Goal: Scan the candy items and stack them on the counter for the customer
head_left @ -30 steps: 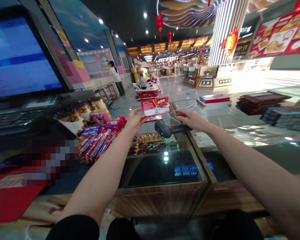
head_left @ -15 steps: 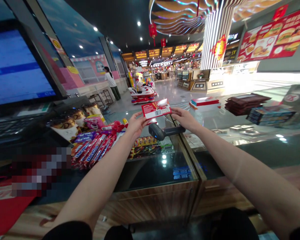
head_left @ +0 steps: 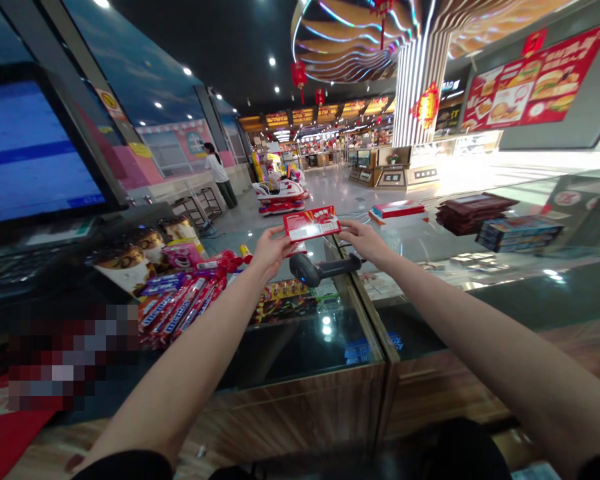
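A small flat red and white box (head_left: 312, 224) is held up above the glass counter between my two hands. My left hand (head_left: 272, 253) grips its left end, and my right hand (head_left: 364, 241) has its fingertips at the right end. Just below the box, a dark handheld scanner (head_left: 306, 270) with a small blue light lies on the counter, its handle pointing right. Part of another red and white item (head_left: 298, 248) shows beneath the box, beside my left fingers.
Red candy rolls (head_left: 183, 310), cone-shaped packs (head_left: 130, 263) and a monitor (head_left: 35, 147) stand at the left. On the right of the glass counter (head_left: 410, 257) are red and white boxes (head_left: 397, 209), dark red packets (head_left: 473, 212) and blue boxes (head_left: 520, 232). A person (head_left: 219, 175) stands far off.
The box has tilted, so its printed face shows differently and the barcode is no longer visible. Both hands still hold it. The whole view has shifted slightly.
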`<state>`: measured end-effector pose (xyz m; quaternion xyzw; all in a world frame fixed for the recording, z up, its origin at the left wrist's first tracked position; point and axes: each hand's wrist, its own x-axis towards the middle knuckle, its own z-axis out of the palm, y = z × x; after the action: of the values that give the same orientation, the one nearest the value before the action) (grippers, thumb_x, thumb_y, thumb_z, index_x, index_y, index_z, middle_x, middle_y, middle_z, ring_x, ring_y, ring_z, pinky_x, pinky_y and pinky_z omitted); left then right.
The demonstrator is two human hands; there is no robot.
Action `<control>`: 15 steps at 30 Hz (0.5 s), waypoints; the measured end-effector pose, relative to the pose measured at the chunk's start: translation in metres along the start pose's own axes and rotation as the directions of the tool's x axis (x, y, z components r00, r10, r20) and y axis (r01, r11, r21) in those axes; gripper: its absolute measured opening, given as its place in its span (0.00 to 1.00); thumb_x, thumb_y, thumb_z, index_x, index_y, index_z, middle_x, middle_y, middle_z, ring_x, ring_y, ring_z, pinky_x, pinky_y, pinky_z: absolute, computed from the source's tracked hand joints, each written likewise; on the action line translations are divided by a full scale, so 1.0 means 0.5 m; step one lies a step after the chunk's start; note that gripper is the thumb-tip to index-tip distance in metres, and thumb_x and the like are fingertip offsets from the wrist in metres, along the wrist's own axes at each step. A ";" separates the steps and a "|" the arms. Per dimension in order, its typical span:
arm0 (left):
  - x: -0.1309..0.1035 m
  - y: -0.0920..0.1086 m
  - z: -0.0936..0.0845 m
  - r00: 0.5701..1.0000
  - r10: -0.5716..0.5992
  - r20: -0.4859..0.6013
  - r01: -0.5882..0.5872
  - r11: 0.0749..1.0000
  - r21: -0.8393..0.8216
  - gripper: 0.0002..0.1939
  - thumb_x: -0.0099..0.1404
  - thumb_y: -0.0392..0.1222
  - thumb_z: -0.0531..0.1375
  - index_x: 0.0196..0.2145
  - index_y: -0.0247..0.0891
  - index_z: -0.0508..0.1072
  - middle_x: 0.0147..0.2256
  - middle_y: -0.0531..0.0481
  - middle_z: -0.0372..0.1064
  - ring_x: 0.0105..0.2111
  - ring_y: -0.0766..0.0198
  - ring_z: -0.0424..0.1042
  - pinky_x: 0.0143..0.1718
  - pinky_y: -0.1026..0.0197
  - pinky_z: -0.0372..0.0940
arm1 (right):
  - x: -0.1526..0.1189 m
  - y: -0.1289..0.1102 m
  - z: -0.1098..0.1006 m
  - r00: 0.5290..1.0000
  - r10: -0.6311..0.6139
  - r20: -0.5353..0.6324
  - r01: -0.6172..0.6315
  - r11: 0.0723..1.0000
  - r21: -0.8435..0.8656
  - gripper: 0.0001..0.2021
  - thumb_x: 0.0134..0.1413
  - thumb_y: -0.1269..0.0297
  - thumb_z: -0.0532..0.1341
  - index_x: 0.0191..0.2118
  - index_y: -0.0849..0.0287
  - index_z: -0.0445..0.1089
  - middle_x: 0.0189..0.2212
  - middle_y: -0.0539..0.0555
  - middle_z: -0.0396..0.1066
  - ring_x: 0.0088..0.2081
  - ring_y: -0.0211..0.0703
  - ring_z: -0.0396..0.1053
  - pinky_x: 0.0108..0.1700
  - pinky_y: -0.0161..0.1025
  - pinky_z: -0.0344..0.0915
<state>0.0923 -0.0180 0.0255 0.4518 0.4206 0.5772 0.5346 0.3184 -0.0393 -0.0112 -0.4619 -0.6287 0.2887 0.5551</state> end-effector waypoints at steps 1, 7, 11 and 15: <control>-0.002 0.000 0.003 1.000 0.002 0.008 -0.002 1.000 0.015 0.18 0.56 0.21 0.62 0.41 0.37 0.65 0.33 0.51 0.74 0.30 0.69 0.76 0.38 0.63 0.73 | -0.003 -0.003 -0.002 1.000 0.022 -0.008 -0.022 0.999 0.024 0.19 0.55 0.70 0.59 0.53 0.62 0.71 0.42 0.57 0.79 0.44 0.44 0.75 0.53 0.46 0.66; -0.011 0.000 0.027 0.999 0.033 0.019 -0.035 0.989 0.143 0.19 0.56 0.27 0.65 0.44 0.37 0.69 0.34 0.50 0.74 0.28 0.70 0.73 0.30 0.67 0.68 | -0.024 -0.019 -0.029 0.982 0.169 -0.081 -0.158 0.980 0.123 0.19 0.55 0.67 0.60 0.53 0.58 0.71 0.44 0.56 0.78 0.44 0.42 0.74 0.52 0.46 0.65; -0.003 -0.006 0.046 0.996 0.070 0.049 -0.080 0.969 0.233 0.21 0.53 0.31 0.68 0.45 0.37 0.72 0.33 0.50 0.74 0.26 0.72 0.70 0.28 0.68 0.65 | -0.037 -0.027 -0.059 0.977 0.185 -0.107 -0.170 0.976 0.135 0.18 0.56 0.65 0.60 0.53 0.58 0.72 0.45 0.56 0.77 0.45 0.43 0.73 0.51 0.45 0.64; 0.013 -0.009 0.065 0.985 0.123 0.124 -0.158 0.932 0.326 0.23 0.48 0.32 0.70 0.43 0.34 0.75 0.36 0.47 0.77 0.31 0.67 0.74 0.37 0.62 0.69 | -0.048 -0.035 -0.091 0.967 0.216 -0.138 -0.197 0.971 0.138 0.18 0.58 0.66 0.59 0.54 0.58 0.72 0.45 0.57 0.77 0.46 0.43 0.73 0.52 0.45 0.63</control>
<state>0.1248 -0.0110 0.0292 0.5938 0.4514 0.5103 0.4281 0.3567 -0.0748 0.0038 -0.5105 -0.5139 0.3472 0.5956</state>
